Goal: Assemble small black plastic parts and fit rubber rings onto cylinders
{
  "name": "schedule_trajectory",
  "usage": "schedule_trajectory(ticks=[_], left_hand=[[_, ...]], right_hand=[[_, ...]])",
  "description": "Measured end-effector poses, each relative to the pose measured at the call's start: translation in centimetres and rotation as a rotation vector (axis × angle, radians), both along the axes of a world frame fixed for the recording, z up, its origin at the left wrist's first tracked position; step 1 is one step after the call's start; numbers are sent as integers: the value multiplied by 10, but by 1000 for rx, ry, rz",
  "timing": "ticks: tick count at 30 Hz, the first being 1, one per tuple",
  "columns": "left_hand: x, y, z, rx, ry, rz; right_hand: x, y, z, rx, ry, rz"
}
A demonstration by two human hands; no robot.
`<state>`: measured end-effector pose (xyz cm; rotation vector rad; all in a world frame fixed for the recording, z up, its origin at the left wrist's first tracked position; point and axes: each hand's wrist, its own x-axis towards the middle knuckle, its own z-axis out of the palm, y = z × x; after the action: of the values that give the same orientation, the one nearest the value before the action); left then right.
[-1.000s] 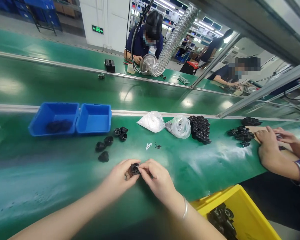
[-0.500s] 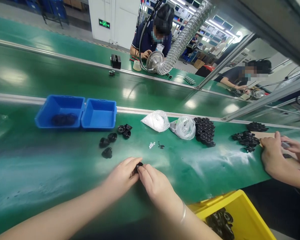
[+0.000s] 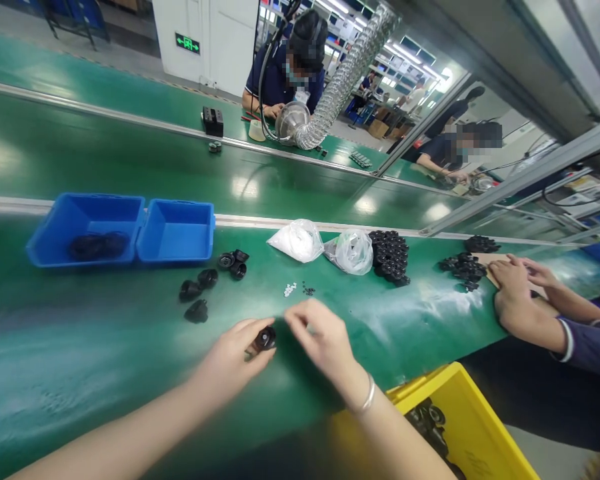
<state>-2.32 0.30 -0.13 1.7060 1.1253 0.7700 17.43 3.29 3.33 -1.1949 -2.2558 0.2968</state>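
My left hand [image 3: 240, 350] holds a round black part [image 3: 265, 338] between thumb and fingers, its open face with a pale centre turned up. Just right of it, my right hand [image 3: 320, 330] is raised with thumb and fingertips brought together; anything between them is too small to make out. Beyond the hands lie small white pieces [image 3: 289, 290] and tiny black pieces [image 3: 308, 289]. Several black caps [image 3: 207, 279] stand to the left. A bag of white pieces [image 3: 300, 241] and a second clear bag [image 3: 353, 252] rest farther back, beside a black pile [image 3: 390, 257].
Two blue bins [image 3: 175, 230] stand at the back left, one with black parts inside. A yellow bin [image 3: 473, 427] is at the lower right. A co-worker's hands [image 3: 517, 283] work near black parts at right. Another person sits across the bench, by a metal duct [image 3: 347, 77].
My right hand has come away from the black part and lifted to the right. The part stays in my left hand, now more visible. The whole view has shifted, moving the scene leftward.
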Motion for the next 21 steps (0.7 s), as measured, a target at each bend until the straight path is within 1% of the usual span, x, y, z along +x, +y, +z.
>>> schedule_trajectory(ticks=[2, 3, 5, 8, 12, 14, 17, 19, 21], left_hand=[[0, 0, 2, -94, -74, -1], [1, 0, 2, -125, -101, -6], [1, 0, 2, -158, -130, -9], [1, 0, 0, -171, -139, -19], [0, 1, -1, -162, -116, -33], [0, 2, -1, -156, -107, -37], [0, 2, -1, -148, -115, -30], [0, 2, -2, -144, -129, -17], [0, 2, -4, -139, -146, -2]], right_hand=[[16, 22, 0, 5, 28, -226], [23, 33, -2, -4, -6, -294], [33, 49, -8, -24, -111, -361], [33, 60, -19, -8, -253, -394], [25, 59, -27, 33, -344, -413], [24, 60, -29, 41, -339, -409], [27, 63, -31, 37, -270, -377], [28, 63, -28, 30, -224, -360], [25, 58, -22, 22, -148, -336]])
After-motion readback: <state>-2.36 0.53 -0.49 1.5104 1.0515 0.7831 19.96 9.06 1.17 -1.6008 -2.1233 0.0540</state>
